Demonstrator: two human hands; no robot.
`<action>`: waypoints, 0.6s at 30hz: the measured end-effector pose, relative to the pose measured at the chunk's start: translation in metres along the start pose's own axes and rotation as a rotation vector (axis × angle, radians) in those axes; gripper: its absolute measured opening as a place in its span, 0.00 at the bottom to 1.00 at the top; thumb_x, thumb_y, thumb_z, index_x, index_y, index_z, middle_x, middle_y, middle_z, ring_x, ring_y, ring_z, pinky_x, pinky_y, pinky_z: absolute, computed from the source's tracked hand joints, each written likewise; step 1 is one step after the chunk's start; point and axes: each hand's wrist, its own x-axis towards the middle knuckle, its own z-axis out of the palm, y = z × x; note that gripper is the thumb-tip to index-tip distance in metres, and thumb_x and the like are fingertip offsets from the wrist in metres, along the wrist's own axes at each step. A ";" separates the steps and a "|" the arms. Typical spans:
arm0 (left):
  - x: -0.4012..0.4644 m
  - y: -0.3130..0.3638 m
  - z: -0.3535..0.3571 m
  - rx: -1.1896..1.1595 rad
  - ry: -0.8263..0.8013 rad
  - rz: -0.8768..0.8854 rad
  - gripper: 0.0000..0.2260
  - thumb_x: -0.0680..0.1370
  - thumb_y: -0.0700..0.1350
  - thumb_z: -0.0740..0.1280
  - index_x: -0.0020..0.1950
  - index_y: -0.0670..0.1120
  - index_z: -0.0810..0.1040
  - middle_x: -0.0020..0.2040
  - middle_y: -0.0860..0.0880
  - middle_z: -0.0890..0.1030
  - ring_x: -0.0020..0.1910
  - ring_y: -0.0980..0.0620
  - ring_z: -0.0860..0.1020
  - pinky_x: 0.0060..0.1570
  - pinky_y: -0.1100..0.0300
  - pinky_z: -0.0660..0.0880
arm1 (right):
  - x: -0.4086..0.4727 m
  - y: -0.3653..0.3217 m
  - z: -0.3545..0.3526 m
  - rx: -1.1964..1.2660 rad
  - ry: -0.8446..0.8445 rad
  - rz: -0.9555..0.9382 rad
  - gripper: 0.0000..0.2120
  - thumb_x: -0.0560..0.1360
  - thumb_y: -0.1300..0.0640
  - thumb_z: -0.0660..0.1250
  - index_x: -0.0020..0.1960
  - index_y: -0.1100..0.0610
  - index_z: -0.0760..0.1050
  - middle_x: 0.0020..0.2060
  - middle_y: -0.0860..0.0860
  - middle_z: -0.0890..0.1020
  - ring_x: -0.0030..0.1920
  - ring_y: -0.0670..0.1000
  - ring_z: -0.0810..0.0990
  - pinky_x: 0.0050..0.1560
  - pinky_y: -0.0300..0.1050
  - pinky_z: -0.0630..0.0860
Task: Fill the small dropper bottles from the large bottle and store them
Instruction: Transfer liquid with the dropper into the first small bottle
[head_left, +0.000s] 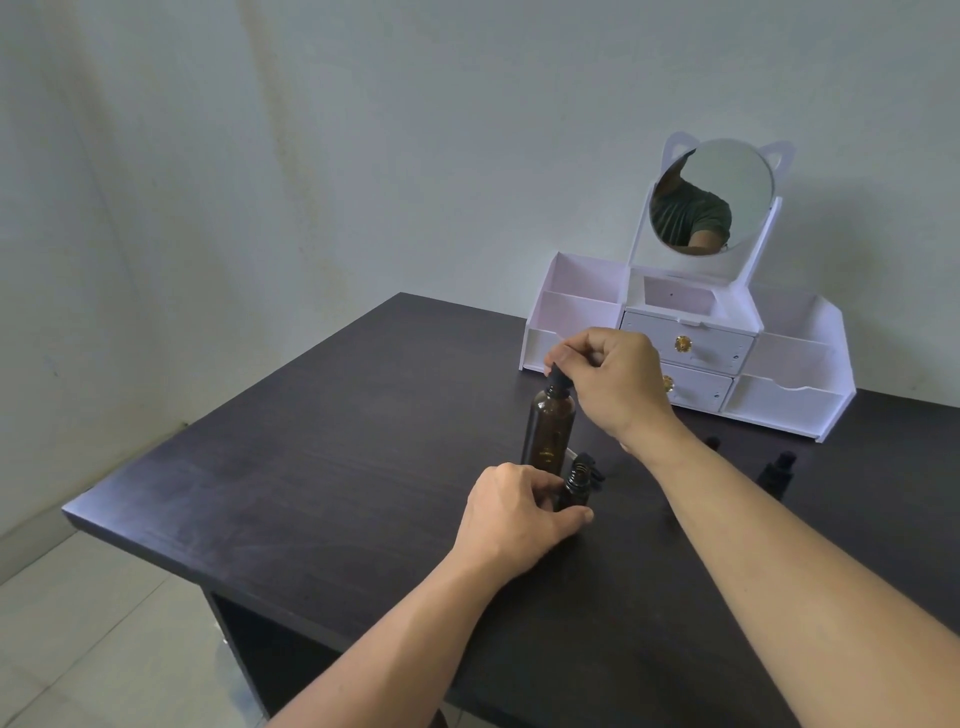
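A tall amber bottle (549, 428) stands upright on the dark table (322, 467). My right hand (613, 384) pinches a black dropper top (557, 378) that sits in the big bottle's neck. In front of it, my left hand (519, 512) grips a small dark dropper bottle (575, 488) standing on the table with its threaded neck uncovered. A black cap (748, 470) lies just behind that small bottle. Another small capped dropper bottle (777, 470) stands to the right, and the tip of one more (712, 443) shows above my right forearm.
A white organiser (789, 374) with open compartments, two drawers with gold knobs and a round cat-eared mirror (711, 195) stands at the table's back right. The table's left edge drops to a tiled floor (93, 639). A pale wall is behind.
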 end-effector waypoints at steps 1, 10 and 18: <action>0.000 0.000 0.000 0.004 0.001 0.002 0.14 0.70 0.57 0.74 0.49 0.49 0.85 0.34 0.49 0.79 0.34 0.52 0.77 0.43 0.52 0.79 | 0.000 0.000 0.000 0.005 -0.006 -0.001 0.06 0.75 0.59 0.70 0.42 0.58 0.84 0.38 0.52 0.85 0.40 0.51 0.84 0.46 0.51 0.82; -0.001 0.000 0.001 0.003 0.019 -0.009 0.15 0.69 0.56 0.75 0.46 0.46 0.84 0.34 0.46 0.80 0.34 0.50 0.78 0.43 0.51 0.78 | 0.010 -0.024 -0.021 0.168 0.080 -0.063 0.03 0.75 0.60 0.70 0.43 0.58 0.82 0.35 0.50 0.85 0.38 0.48 0.85 0.44 0.38 0.80; 0.000 -0.003 0.003 -0.002 0.032 -0.006 0.14 0.69 0.57 0.75 0.45 0.47 0.84 0.29 0.52 0.76 0.30 0.54 0.73 0.40 0.55 0.77 | 0.011 -0.051 -0.048 0.287 0.189 -0.136 0.04 0.74 0.59 0.72 0.45 0.60 0.81 0.35 0.50 0.85 0.36 0.49 0.85 0.45 0.44 0.83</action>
